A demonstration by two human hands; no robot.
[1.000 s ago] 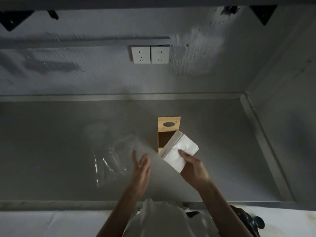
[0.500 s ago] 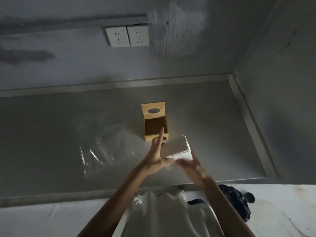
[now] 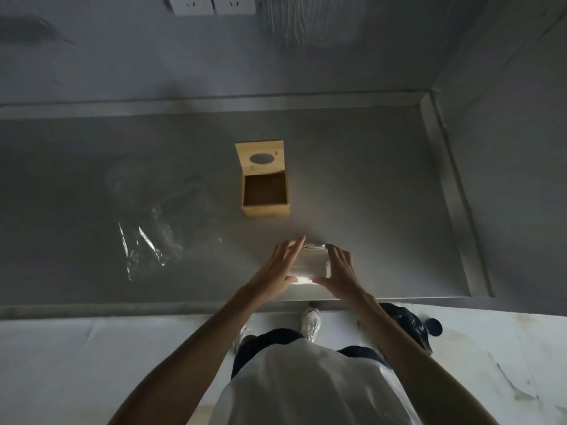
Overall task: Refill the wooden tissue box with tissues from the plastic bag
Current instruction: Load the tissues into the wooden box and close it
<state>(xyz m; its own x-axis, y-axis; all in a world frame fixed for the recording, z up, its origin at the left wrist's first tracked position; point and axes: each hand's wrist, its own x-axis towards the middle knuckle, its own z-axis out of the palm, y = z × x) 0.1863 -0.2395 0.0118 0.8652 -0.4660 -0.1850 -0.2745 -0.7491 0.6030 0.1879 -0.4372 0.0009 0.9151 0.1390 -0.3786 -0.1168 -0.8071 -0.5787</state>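
Hands (image 3: 310,265) clamp tissue stack (image 3: 311,262), mostly hidden | plastic bag (image 3: 147,240) faint

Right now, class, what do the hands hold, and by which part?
A stack of tissues, pressed between the left hand and the right hand, each hand on one side of the stack, with the thumbs under its near edge.

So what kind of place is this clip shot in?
Probably a bare indoor workroom or test space, not a lived-in home. A plain grey counter runs into a wall corner, twin wall sockets sit above it, and the pale floor looks sheeted over. Only the wooden tissue box and a plastic bag lie out.
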